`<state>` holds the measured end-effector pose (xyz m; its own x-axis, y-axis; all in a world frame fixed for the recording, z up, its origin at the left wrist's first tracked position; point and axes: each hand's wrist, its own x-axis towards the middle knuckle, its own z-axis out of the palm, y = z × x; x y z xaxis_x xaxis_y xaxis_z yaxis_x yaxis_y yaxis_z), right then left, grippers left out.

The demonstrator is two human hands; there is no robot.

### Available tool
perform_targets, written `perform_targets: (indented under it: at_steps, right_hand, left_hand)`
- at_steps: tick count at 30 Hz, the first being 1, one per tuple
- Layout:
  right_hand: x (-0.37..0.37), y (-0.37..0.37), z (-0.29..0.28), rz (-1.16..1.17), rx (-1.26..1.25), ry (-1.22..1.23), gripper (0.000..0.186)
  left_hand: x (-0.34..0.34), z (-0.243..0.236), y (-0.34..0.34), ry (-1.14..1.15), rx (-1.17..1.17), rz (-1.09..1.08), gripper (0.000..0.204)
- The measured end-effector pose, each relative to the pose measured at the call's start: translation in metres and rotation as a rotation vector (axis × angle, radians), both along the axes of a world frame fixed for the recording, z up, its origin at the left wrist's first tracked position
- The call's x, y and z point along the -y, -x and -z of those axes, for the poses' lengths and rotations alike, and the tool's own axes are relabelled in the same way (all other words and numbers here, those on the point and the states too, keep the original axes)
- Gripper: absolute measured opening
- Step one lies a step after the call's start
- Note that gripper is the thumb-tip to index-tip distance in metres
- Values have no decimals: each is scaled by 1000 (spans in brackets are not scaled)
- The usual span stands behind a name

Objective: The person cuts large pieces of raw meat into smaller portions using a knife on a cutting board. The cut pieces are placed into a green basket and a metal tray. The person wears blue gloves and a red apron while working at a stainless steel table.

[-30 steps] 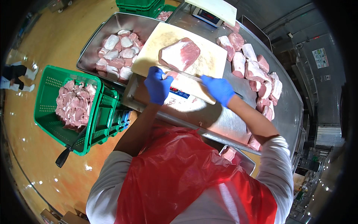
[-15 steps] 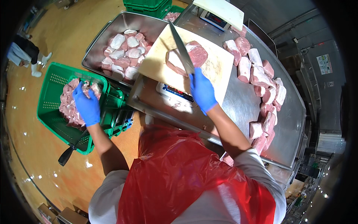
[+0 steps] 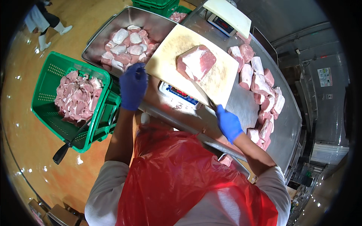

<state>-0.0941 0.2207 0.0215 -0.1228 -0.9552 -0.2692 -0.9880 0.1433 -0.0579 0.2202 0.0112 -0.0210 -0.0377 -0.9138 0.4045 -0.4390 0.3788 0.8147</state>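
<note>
A large pink slab of meat lies on a pale cutting board that rests on a scale on the steel table. My right hand, in a blue glove, grips a knife whose blade lies across the board's near edge, pointing at the slab. My left hand, also blue-gloved, hovers near the board's left corner, between the steel tray and the green crate, fingers loosely curled and holding nothing.
A steel tray of meat chunks sits left of the board. A green crate of meat trimmings stands on the floor at left. Several meat pieces line the table's right side. A second scale stands behind.
My left hand has come back from the green crate to the board's left corner. The knife has swung down from over the slab to the board's near edge.
</note>
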Motion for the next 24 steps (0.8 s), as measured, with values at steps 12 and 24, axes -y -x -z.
perform_targets:
  at_steps: [12,24]
  right_hand:
    - [85,-60,-15,70,292,428,25]
    - [54,-31,-20,-64,19,-7,34]
  left_hand:
    - [20,62,117,70,-266,116,24]
    - [27,53,46,-444,-477,103,16]
